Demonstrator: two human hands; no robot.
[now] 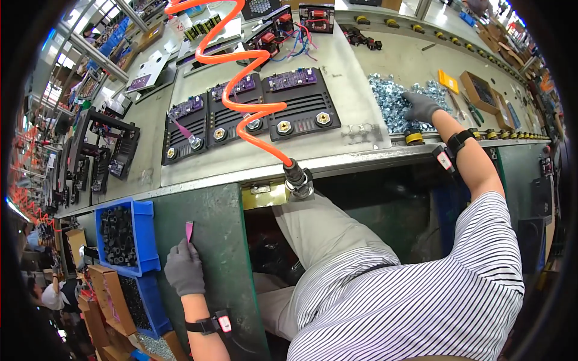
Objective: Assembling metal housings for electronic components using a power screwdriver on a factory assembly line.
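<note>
My left hand [185,268], in a grey glove, is closed around a thin pink-purple strip [189,231] that sticks up past the fingers. It is above the green surface beside a blue bin [150,240]. My right hand [422,109], also gloved, reaches into a heap of shiny metal nuts [388,99]; its fingers look apart, with fingertips among the pieces. Between the hands lie several black slotted panels [301,108], each with a purple circuit board [293,79] and hex nuts [284,127] at the near end. Another purple strip [182,127] rests on the leftmost panel.
An orange coiled hose [259,107] hangs over the panels, ending in a dark tool [295,174] at the table edge. Black frames [102,144] stand at left. Red-and-black wired parts [316,19] sit behind. A cardboard box [480,92] and pliers [472,111] lie right.
</note>
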